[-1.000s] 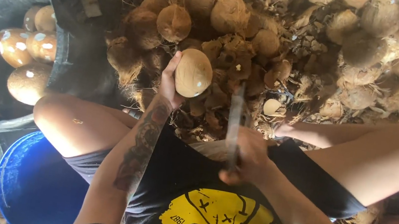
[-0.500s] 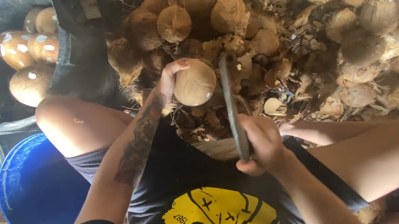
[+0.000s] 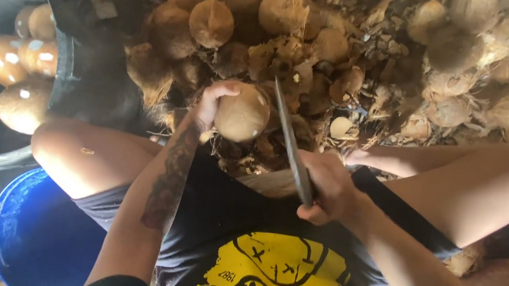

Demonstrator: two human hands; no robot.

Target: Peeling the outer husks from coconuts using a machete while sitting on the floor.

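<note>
Gripping husked coconut (image 3: 242, 112) in our left hand (image 3: 210, 103), above the husk pile (image 3: 295, 61) | right hand (image 3: 329, 189) closed on knife (image 3: 289, 138) | blade angles up-left, just right of coconut.

Husked tan coconut (image 3: 242, 113), apparently blade-touched (image 3: 288, 143)

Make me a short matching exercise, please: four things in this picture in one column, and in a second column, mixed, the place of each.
1. coconut
2. long knife
3. blue bucket
4. pile of husks

a. beside the left knee
b. in the left hand
c. on the ground ahead
d. in the right hand

Pairs: 1-b, 2-d, 3-a, 4-c
</note>
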